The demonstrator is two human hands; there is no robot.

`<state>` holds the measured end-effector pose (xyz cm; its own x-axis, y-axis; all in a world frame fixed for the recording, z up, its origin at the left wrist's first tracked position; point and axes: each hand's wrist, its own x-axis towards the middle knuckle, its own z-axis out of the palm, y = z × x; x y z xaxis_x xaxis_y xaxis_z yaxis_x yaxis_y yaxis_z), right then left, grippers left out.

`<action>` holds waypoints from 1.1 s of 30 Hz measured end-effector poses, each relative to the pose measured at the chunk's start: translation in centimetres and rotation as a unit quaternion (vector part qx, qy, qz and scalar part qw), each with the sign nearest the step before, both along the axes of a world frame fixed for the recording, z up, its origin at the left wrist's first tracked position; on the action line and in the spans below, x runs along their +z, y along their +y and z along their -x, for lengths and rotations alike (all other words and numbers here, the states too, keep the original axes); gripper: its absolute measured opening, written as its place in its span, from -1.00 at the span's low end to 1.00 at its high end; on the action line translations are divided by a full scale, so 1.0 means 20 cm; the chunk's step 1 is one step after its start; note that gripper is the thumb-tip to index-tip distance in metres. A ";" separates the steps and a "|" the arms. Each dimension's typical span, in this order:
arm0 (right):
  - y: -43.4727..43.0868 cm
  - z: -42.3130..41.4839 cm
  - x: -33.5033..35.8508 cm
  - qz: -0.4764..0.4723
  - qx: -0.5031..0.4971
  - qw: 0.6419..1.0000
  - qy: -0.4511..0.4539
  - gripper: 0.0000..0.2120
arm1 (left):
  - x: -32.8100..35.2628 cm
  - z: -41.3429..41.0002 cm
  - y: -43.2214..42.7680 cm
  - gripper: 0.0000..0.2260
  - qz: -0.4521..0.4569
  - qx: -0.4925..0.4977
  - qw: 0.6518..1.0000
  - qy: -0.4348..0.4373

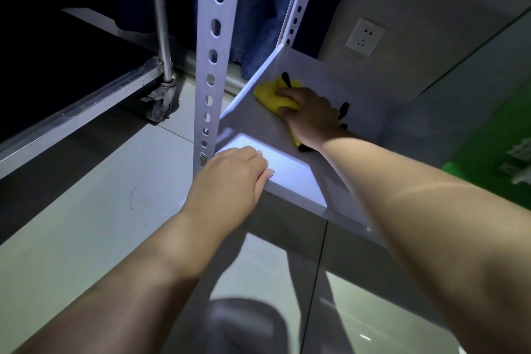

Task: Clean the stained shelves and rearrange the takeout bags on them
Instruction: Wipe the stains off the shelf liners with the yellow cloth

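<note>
Shelf (254, 126) wiping is the step in hand. On this lowest board, near the floor, the right hand (310, 115) clutches a yellow cloth (267, 92) toward the back corner. The left hand (230, 178) lies loose-fingered on the front corner. Next, I'd guess, firm rubbing over the dark marks (344, 109) beside it.

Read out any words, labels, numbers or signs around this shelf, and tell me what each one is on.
Green surface, right edge: white marks, too blurred and cropped to read.
Wall socket: no lettering visible.
Shelf and yellow cloth: no text.
</note>
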<state>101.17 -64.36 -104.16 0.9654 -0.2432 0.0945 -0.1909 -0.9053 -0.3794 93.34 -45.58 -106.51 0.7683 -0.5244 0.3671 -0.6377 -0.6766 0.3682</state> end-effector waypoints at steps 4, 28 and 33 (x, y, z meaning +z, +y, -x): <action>0.06 0.19 0.01 0.029 0.029 0.999 0.010 -0.65 | 0.01 0.04 -0.02 -0.77 -0.017 0.028 0.999 0.044; 0.21 1.15 0.95 -0.152 0.031 0.967 0.200 -0.70 | 1.18 0.76 0.32 -0.73 -0.020 0.157 0.952 0.264; 0.32 1.34 1.45 -0.183 0.024 0.967 0.173 -0.74 | 1.68 0.87 0.42 -0.73 0.017 0.167 0.949 0.266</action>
<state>74.41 -58.00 -75.15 0.9348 -0.1538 -0.3201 -0.3252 -0.7331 -0.5974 75.88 -37.09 -72.85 0.9710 -0.2139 -0.1070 -0.1076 -0.7901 0.6035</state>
